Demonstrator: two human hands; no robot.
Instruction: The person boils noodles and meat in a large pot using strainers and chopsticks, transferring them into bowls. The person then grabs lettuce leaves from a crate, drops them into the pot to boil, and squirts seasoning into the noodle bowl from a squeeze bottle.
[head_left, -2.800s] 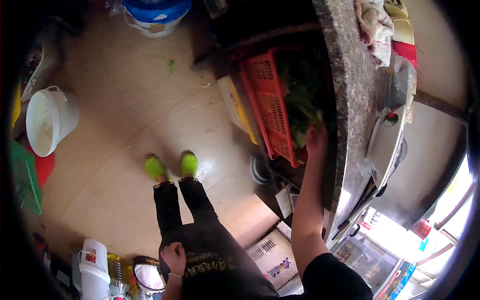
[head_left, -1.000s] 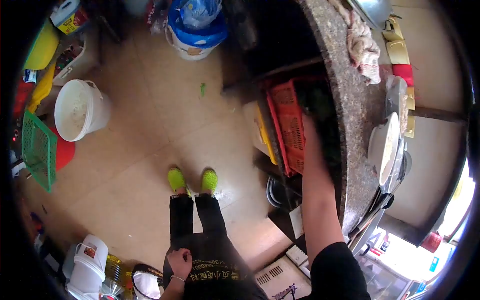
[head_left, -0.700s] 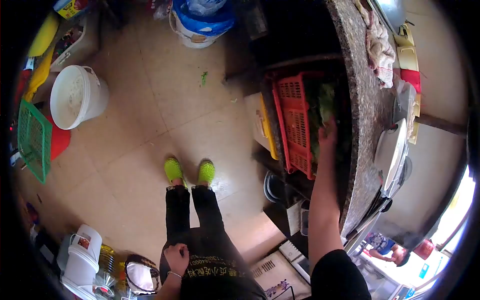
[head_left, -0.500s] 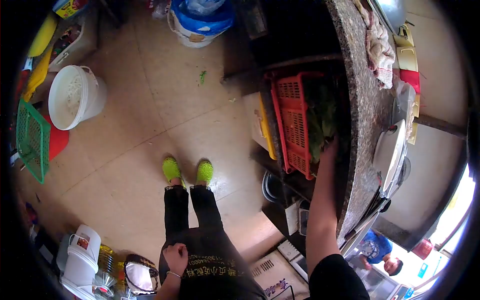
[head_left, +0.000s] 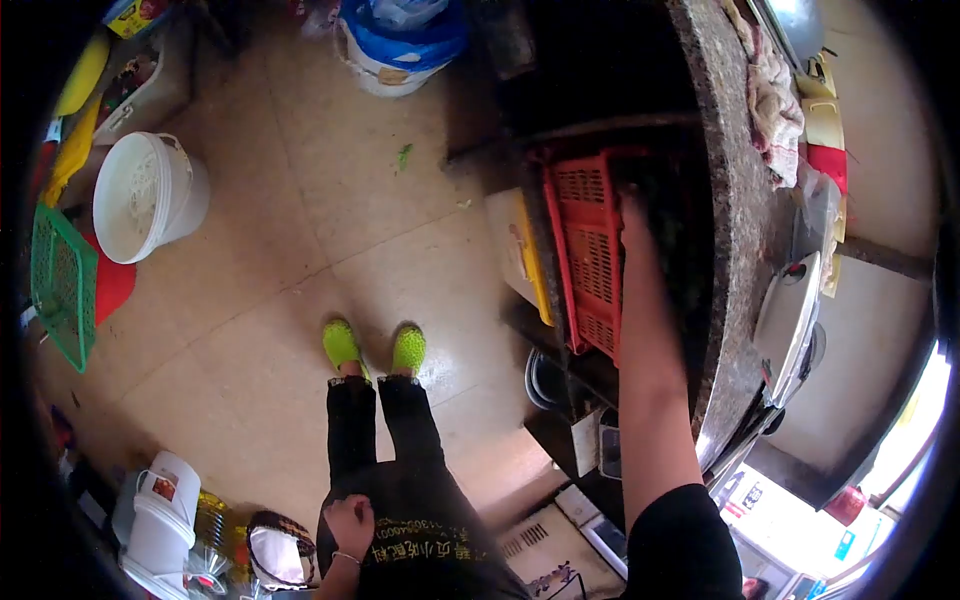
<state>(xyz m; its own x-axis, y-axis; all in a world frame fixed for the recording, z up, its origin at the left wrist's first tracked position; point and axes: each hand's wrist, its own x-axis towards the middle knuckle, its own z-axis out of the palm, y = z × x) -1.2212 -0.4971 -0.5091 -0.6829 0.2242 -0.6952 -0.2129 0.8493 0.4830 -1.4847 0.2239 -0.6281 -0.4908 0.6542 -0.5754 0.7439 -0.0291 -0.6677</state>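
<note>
My right arm reaches under the counter, and my right hand point(head_left: 632, 208) is inside the red plastic basket point(head_left: 590, 250), close to its slatted near wall. Shadow and blur hide the fingers, so what they hold, if anything, is not visible. Dark leafy greens point(head_left: 682, 225) are faintly seen in the basket beyond the forearm. My left hand point(head_left: 350, 524) rests against the front of my black apron point(head_left: 425, 530), fingers curled in, with nothing seen in it.
The stone counter point(head_left: 735, 210) overhangs the basket, with a cloth point(head_left: 775, 110) and white plates point(head_left: 788, 310) on top. A white bucket point(head_left: 190, 200) and green basket point(head_left: 62, 285) stand left. A blue-lined bucket point(head_left: 395, 75) is ahead; another person is barely visible at lower right.
My right hand has moved deeper along the basket, away from the greens it was at and towards the near wall. My left hand stays at the apron. The other person has mostly left view.
</note>
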